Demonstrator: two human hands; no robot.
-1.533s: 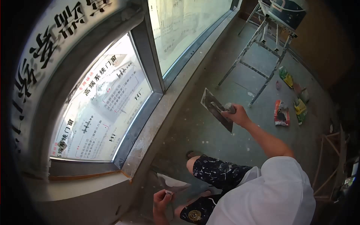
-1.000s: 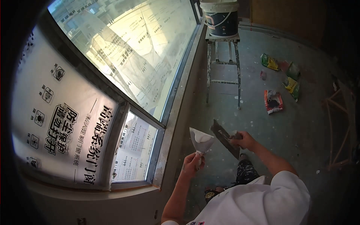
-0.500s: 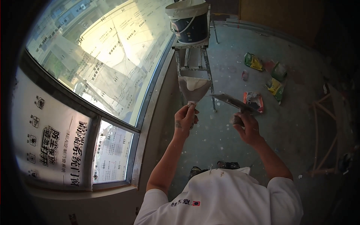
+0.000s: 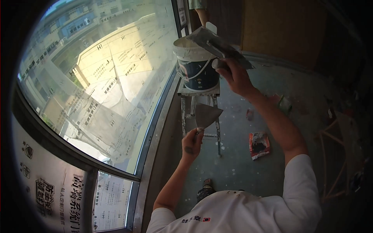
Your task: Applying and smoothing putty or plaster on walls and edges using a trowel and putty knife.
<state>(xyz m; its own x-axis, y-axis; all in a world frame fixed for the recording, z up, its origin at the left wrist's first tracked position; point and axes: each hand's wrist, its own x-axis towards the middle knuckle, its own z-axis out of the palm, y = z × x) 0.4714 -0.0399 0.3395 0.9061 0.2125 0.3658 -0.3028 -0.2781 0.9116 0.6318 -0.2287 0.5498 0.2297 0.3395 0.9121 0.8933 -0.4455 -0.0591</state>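
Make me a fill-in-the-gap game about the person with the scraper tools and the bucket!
The left hand holds a wide flat metal putty knife with its blade pointing ____.
The right hand holds a grey rectangular trowel over the white and dark blue plastic ____.
That container stands on a paint-spattered metal ____.

Missing words: up; bucket; stool

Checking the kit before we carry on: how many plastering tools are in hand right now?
2. A trowel in the right hand, held over the bucket; a wide scraper in the left hand, in front of the stool. Others may be out of view.
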